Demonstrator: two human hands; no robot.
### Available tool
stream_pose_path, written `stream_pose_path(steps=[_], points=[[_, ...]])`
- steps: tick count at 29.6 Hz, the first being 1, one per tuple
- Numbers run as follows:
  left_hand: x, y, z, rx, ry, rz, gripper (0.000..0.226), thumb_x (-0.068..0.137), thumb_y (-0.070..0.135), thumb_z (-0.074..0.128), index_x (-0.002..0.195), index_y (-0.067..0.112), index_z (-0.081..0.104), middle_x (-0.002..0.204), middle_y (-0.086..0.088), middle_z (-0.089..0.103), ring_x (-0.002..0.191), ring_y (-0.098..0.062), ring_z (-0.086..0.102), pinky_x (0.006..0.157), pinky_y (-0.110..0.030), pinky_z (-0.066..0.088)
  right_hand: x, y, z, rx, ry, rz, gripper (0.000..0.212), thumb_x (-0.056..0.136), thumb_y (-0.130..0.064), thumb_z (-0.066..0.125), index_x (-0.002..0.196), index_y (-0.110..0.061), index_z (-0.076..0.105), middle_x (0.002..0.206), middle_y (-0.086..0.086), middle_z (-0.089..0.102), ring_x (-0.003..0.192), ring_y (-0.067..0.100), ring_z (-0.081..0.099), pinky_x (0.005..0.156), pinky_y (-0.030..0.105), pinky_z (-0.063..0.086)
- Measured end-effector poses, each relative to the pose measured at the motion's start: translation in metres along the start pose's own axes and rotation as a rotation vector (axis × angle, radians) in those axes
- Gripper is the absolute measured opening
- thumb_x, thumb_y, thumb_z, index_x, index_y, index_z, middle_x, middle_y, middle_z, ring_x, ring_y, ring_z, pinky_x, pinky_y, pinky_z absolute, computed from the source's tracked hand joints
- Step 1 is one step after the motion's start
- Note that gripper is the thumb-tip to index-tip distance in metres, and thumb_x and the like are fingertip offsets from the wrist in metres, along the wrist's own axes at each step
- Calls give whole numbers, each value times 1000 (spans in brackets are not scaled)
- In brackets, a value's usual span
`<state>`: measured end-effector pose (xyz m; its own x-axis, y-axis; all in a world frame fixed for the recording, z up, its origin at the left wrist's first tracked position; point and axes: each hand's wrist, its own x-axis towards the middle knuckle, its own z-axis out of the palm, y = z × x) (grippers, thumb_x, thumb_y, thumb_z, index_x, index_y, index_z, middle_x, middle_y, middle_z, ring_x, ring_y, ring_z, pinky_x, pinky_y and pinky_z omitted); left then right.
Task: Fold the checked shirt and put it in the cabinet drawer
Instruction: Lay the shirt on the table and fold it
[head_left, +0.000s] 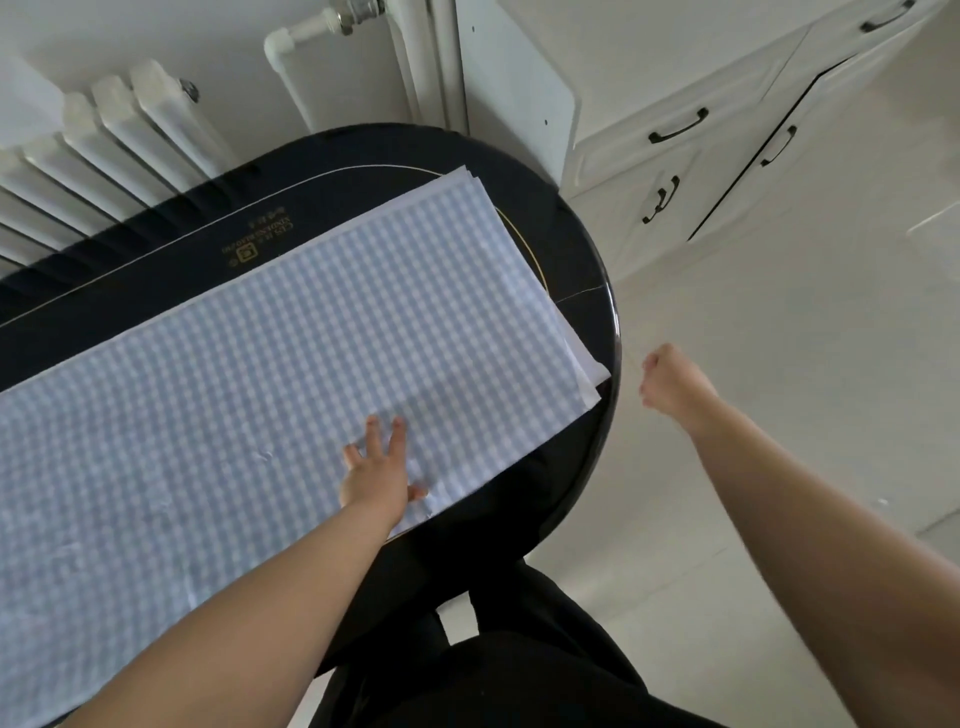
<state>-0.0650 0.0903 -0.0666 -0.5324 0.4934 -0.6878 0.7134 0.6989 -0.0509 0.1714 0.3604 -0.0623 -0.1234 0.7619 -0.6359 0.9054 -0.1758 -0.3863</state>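
The checked shirt (291, 353), pale blue and white, lies flat as a long folded strip across the black table (587, 249). Its right end shows several stacked layers near the table's rounded edge. My left hand (376, 470) rests palm down on the shirt's near edge with fingers spread, holding nothing. My right hand (670, 384) hangs in the air past the table's right edge, over the floor, fingers curled in with nothing in them. The white cabinet (717, 145) with black handles stands at the upper right, and its drawers (649, 145) are closed.
A white radiator (104, 150) and pipes (306, 31) stand behind the table along the wall. A white panel (514, 88) leans between the table and the cabinet. Pale glossy floor (779, 338) spreads to the right. My dark-clothed legs (519, 649) press against the table's near edge.
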Motion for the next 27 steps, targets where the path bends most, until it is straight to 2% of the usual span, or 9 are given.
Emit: stream_pose_path(steps=[3,6,8,11,13,16,22,25,27], points=[[1,1,1,8,-4,-1,97,89,37,62,151,30,-13,158,-4,-24,140,-37,11,82,-33,52,-40,13,47,217,25,-7,20,89,-15,45,109,-17,44,95,3,62,89,27,62,80,37,51],[2,4,0,31,-10,-11,97,90,38,61,150,30,-15,158,-4,-25,140,-37,10,83,-33,52,-82,8,80,415,153,-269,29,91,-18,57,117,-18,45,103,-11,59,97,11,59,84,27,46],[3,4,1,31,-15,-24,98,90,39,61,150,31,-16,157,-3,-25,141,-37,9,82,-33,52,-89,4,94,426,232,-370,38,87,-19,66,119,-20,45,111,-13,57,104,8,57,89,25,45],[5,4,2,37,-26,-38,98,89,41,61,149,32,-16,158,-1,-25,142,-37,8,86,-35,52,-85,-8,104,398,313,-376,40,84,-22,68,118,-25,47,119,-9,58,108,12,55,93,28,45],[6,4,3,52,-23,-36,99,89,43,60,149,32,-18,158,-2,-25,142,-38,8,90,-38,53,-82,-23,101,405,407,-426,32,84,-20,67,112,-22,52,119,-8,57,102,11,55,88,28,48],[5,2,3,58,-22,-17,98,90,44,58,149,30,-19,158,-3,-24,143,-40,6,93,-40,52,-75,-46,80,336,456,-551,12,88,-19,62,99,-17,58,105,-6,61,77,12,57,70,26,50],[4,0,3,41,-4,11,97,89,44,59,150,30,-16,159,-4,-21,142,-43,7,90,-41,53,-79,-53,45,2,357,-902,17,94,-22,44,102,-15,57,95,-4,68,66,25,64,55,32,52],[5,0,3,51,-12,-5,97,89,44,58,150,31,-17,158,-4,-22,142,-41,8,88,-39,54,-59,-51,11,-323,71,-689,18,94,-19,41,99,-23,58,92,-8,60,78,21,55,64,28,40],[6,2,2,66,-17,-24,98,89,45,58,149,31,-17,158,-3,-23,141,-39,10,86,-38,54,-40,-43,-8,-405,-145,-563,19,93,-18,43,89,-29,58,88,-8,58,84,21,54,68,28,38]])
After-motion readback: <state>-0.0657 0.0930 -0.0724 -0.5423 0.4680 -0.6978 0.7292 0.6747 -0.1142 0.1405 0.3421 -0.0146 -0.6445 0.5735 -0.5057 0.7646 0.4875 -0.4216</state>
